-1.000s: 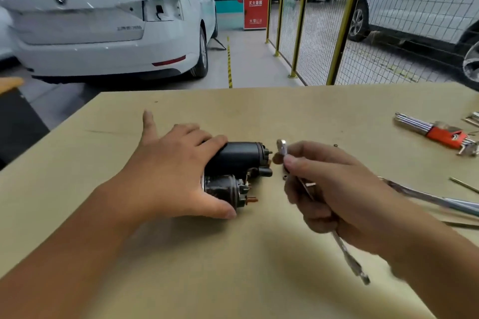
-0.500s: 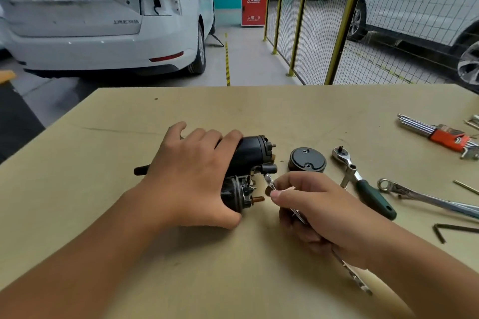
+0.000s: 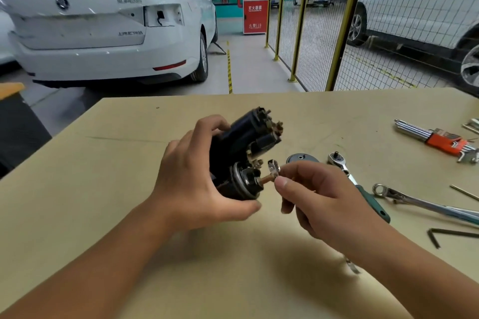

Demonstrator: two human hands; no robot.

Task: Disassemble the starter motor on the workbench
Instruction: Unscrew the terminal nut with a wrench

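Now the left hand (image 3: 197, 184) grips the starter (image 3: 243, 153) with fingers over its top and thumb beneath, holding it tilted above the bench (image 3: 103, 189). Its long axis runs from lower left to upper right, and the open end with its terminals points up and to the right, away from the person. Half a second ago the starter lay flat on the bench with that end facing right; it has since been lifted and tipped upward. Just right of it, the right hand (image 3: 318, 202) pinches a slim wrench (image 3: 273, 167) between thumb and fingertips; the wrench head sits at the copper stud (image 3: 267, 179) on the lower solenoid end, where earlier it was a little higher, by the motor's end. The wrench tail (image 3: 353, 268) shows below the right wrist. Farther right, on the bench, lie a round dark cap (image 3: 302, 158), a ratchet (image 3: 360, 186) with a green grip, a combination wrench (image 3: 425, 203), a loose black hex key (image 3: 451, 235) and a set of hex keys (image 3: 440, 141) in an orange holder.
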